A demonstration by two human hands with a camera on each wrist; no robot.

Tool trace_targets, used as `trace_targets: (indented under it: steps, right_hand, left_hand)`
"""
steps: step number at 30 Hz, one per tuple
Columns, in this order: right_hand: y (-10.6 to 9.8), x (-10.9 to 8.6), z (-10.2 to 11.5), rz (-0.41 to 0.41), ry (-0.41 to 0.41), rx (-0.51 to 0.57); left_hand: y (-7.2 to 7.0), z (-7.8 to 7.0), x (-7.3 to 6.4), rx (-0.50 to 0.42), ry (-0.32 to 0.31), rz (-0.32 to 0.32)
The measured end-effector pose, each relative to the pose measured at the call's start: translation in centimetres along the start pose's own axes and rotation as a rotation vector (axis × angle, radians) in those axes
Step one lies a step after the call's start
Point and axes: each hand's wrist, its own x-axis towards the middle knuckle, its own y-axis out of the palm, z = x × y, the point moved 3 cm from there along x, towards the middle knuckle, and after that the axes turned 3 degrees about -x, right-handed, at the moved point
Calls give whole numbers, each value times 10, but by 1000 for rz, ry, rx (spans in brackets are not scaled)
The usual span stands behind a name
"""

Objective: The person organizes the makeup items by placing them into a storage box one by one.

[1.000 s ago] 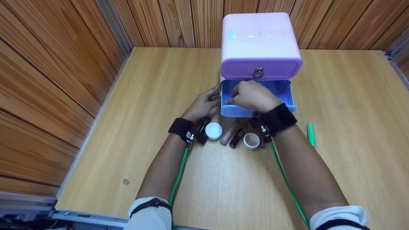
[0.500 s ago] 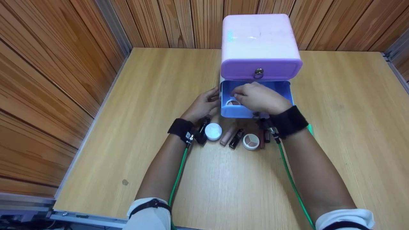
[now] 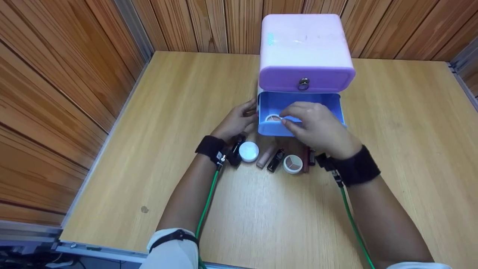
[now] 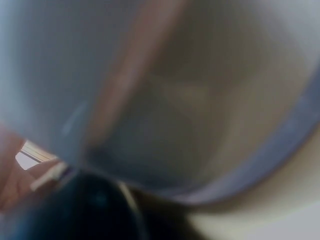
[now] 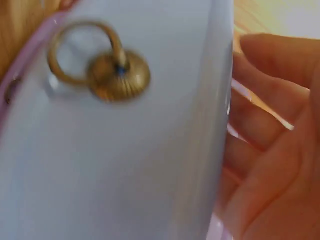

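A blue drawer [image 3: 274,129] stands pulled out below the purple upper front [image 3: 280,79] of a pink cabinet. A round white-rimmed makeup pan [image 3: 273,117] lies inside it at the front left. My right hand [image 3: 321,129] is over the drawer's front wall, holding nothing, its thumb and fingertips just right of the pan. The right wrist view shows its fingers [image 5: 260,120] loosely bent behind the drawer front, beside a brass ring knob [image 5: 120,75]. My left hand [image 3: 236,119] rests along the drawer's left side with nothing in its grasp. Blurred close surfaces fill most of the left wrist view.
Before the drawer lie a white round jar [image 3: 249,151], a pinkish tube [image 3: 266,157], a black tube [image 3: 276,160], a three-shade round pan [image 3: 292,164] and a dark red tube [image 3: 306,160]. A wood-panelled wall [image 3: 209,26] rises behind the table.
My right hand has drawn back from inside the drawer, towards me and to the right, uncovering the round pan there. My left hand has stayed at the drawer's side.
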Motion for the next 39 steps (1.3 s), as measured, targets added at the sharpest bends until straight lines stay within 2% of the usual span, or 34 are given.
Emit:
trace_targets:
  steps: [3,6,8,10,12,14,19,23,27,32,39]
  right_hand:
    - [8,-7,14,-179,-180,-14]
    - [16,-15,24,-313,-282,-48]
    - [23,-21,30,-382,-338,-61]
    - [30,-26,34,-406,-389,-80]
    - [39,-30,38,-366,-415,-69]
    - [50,-32,39,-272,-412,-64]
    - [82,-27,40,1,-326,-132]
    - [102,-23,37,126,-241,-196]
    - [114,-18,34,161,-187,-222]
    - [121,-11,31,171,-163,-227]
    - [125,-5,33,149,-227,-228]
  left_hand:
    - [-2,3,1,-11,9,-8]
    - [-1,3,0,-23,12,-13]
    - [-1,3,-1,-25,11,-10]
    - [-1,4,-1,-21,4,-4]
    - [-1,4,-1,-16,-4,-1]
    - [-2,4,-1,-11,-6,0]
    - [-4,1,0,5,17,-12]
    - [-4,2,0,24,21,-13]
    - [-3,5,1,21,10,-6]
    - [-4,5,0,-21,-25,-20]
    - [-5,2,0,-25,-39,-3]
